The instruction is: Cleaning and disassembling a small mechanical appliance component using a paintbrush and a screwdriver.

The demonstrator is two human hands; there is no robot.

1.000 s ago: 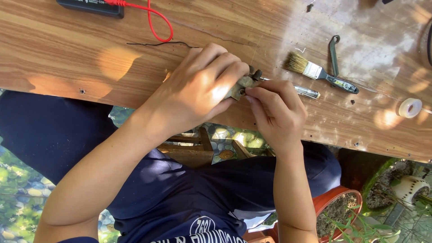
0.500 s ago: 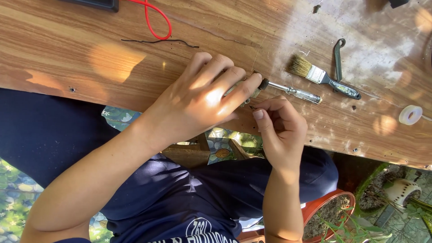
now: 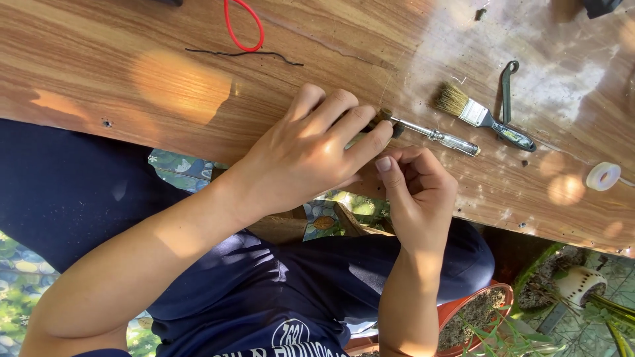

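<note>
My left hand (image 3: 311, 152) lies over the front edge of the wooden table (image 3: 165, 86), its fingers closed on a small dark brownish part (image 3: 383, 118) that mostly stays hidden under them. My right hand (image 3: 417, 188) sits just below it at the table's edge, fingers curled and thumb raised against my left fingertips. Whether it holds anything is hidden. A screwdriver with a clear handle (image 3: 440, 137) lies on the table right beside the part, its tip pointing at it.
A paintbrush (image 3: 479, 116) and a dark metal hook tool (image 3: 507, 82) lie to the right. A white tape roll (image 3: 602, 176) sits at the far right, a red cable (image 3: 241, 30) and a thin black wire (image 3: 245, 53) further back. A potted plant (image 3: 476, 317) stands below.
My right hand has dropped from the tabletop to the table's edge and curled. The screwdriver now lies uncovered on the table. My left hand stays on the small part.
</note>
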